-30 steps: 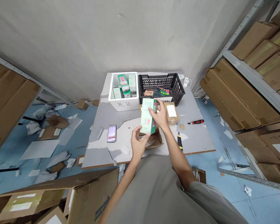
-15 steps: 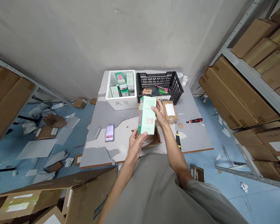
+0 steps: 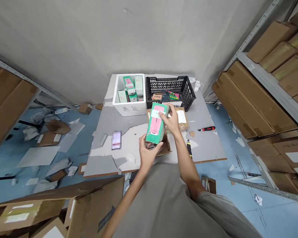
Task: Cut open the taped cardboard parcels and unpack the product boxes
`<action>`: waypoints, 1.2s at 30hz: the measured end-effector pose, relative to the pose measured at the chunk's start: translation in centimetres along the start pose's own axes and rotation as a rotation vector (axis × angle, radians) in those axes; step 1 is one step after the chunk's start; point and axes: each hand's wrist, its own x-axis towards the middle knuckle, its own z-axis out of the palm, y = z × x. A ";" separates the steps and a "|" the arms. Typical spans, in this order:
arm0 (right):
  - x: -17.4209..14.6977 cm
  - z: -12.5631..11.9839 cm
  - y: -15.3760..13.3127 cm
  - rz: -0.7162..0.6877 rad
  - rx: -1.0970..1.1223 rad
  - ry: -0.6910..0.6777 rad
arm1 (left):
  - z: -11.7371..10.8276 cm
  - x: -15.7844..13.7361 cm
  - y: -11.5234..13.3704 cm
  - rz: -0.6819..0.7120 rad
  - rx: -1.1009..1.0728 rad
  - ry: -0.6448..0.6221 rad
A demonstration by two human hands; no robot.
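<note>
Both hands hold a green product box [image 3: 155, 124] above the table, its face with a pink bottle picture turned up. My left hand [image 3: 148, 150] grips its near end, thumb at the lower right corner. At its far right edge, my right hand [image 3: 171, 119] is closed on it, with the thumb across the pale label. Below lies an open cardboard box [image 3: 166, 148], partly hidden by the hands. Behind it sits a taped carton [image 3: 184, 123] with a white label. Similar green boxes [image 3: 129, 85] fill part of a white foam box [image 3: 129, 109] at the back.
A black plastic crate [image 3: 188, 96] holding several packages stands at the back. Two utility knives, one red [image 3: 207, 129] and one yellow [image 3: 189, 148], lie at the right. A phone [image 3: 116, 140] lies at the left. Shelves of cartons [image 3: 258, 96] flank the table [image 3: 106, 125].
The green box has been turned in my hands, from its pale printed side to the face with the pink bottle picture. My left hand has shifted its hold at the near end.
</note>
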 end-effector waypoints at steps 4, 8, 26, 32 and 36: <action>0.0 -0.6 1.1 0.051 0.131 -0.009 | -1.1 0.6 -0.5 -0.265 -0.277 -0.125; -0.2 -0.5 1.5 0.102 0.216 -0.008 | -1.8 1.3 -0.6 -0.418 -0.399 -0.206; -0.5 -0.5 0.4 0.143 0.235 -0.101 | -1.0 0.8 -1.8 0.027 -0.002 0.168; -0.3 -0.5 1.3 0.135 0.268 -0.007 | -1.2 0.5 -2.4 0.035 -0.017 0.074; -0.1 -0.7 2.8 0.212 0.364 0.034 | -1.5 1.2 -1.8 -0.120 -0.168 0.092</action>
